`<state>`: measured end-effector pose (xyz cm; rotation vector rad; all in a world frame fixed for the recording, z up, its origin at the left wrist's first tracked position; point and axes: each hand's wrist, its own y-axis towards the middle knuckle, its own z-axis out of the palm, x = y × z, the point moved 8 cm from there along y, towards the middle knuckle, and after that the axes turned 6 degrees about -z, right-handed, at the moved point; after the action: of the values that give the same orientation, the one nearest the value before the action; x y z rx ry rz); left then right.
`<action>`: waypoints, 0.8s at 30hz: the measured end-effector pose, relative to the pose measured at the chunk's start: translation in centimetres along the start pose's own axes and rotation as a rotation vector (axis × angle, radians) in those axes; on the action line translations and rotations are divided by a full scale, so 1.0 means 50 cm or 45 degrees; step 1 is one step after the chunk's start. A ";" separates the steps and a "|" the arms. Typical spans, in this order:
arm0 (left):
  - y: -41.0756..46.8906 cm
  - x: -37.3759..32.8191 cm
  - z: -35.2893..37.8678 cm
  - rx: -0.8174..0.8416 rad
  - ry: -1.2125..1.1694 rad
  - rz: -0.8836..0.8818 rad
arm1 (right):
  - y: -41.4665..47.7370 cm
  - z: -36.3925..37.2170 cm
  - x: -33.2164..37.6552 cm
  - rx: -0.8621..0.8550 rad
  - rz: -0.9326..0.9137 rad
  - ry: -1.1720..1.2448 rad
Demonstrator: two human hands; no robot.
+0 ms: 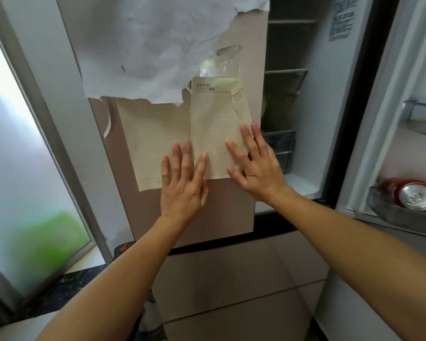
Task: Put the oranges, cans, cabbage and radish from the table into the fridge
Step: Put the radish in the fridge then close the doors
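Observation:
I face the fridge. My left hand [182, 179] and my right hand [253, 166] lie flat, fingers spread, on the beige left fridge door [229, 205], over a yellowed paper [207, 134] stuck to it. Neither hand holds anything. The right fridge door [391, 119] stands open at the right. A red can [413, 194] lies on its side in the lower bin of that door. Through the gap I see the fridge's inner shelves [287, 72] with something pale green on one; I cannot tell what it is. No oranges, cabbage or radish are clearly in view.
A torn white sheet [155, 45] covers the upper left door. A frosted window [22, 156] with a grey frame stands at the left, above a dark speckled sill [67, 286]. Beige drawer fronts [231, 279] sit below the doors.

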<state>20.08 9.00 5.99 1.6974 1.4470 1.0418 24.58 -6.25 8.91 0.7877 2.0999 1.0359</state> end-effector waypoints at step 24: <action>0.006 -0.894 -0.058 0.459 -0.701 0.363 | -0.656 -0.584 -0.628 -0.029 1.505 -0.090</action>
<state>14.64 -35.16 0.94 2.2723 1.0901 0.3924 13.75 -58.96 4.37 2.1098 1.4430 1.5245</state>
